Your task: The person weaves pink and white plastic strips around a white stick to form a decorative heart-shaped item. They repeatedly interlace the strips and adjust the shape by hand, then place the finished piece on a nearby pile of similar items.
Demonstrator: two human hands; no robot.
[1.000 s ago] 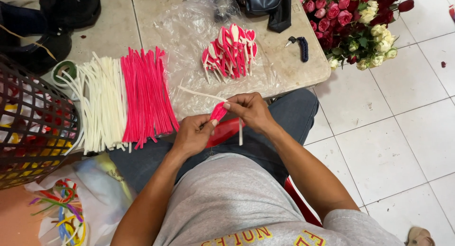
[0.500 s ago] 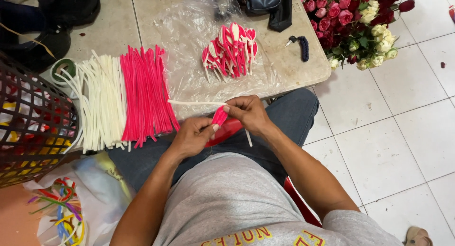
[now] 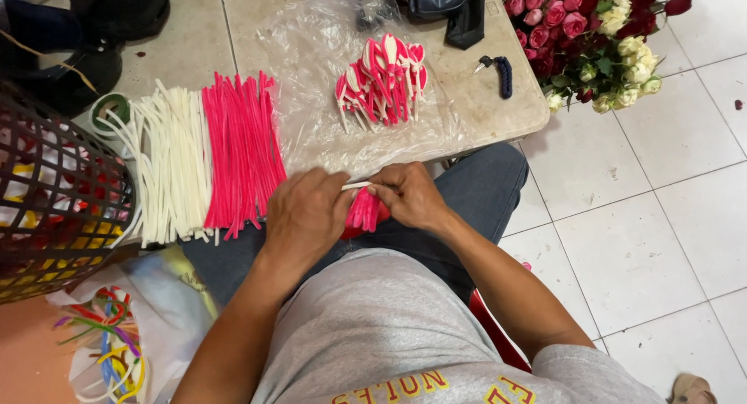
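Observation:
My left hand (image 3: 307, 213) and my right hand (image 3: 408, 194) meet over my lap at the table's near edge. Between them they pinch a small pink folded strip piece (image 3: 363, 209) with a white strip end (image 3: 356, 185) sticking out toward the left hand. On the table lie a row of pink strips (image 3: 237, 151) and, to its left, a row of white strips (image 3: 167, 167). A pile of finished pink-and-white loop pieces (image 3: 381, 81) rests on a clear plastic sheet (image 3: 311, 77).
A dark mesh basket (image 3: 54, 209) stands at the left. A bunch of pink, red and cream roses (image 3: 591, 31) sits at the table's far right corner. A black bag (image 3: 443, 3), a small dark key fob (image 3: 502, 73) and a tape roll (image 3: 109, 108) lie on the table. A bag of coloured strips (image 3: 109, 346) lies on the floor.
Both hands have drawn closer together around the pink piece. The white strip, earlier sticking out sideways and downward, is now tucked between the fingers.

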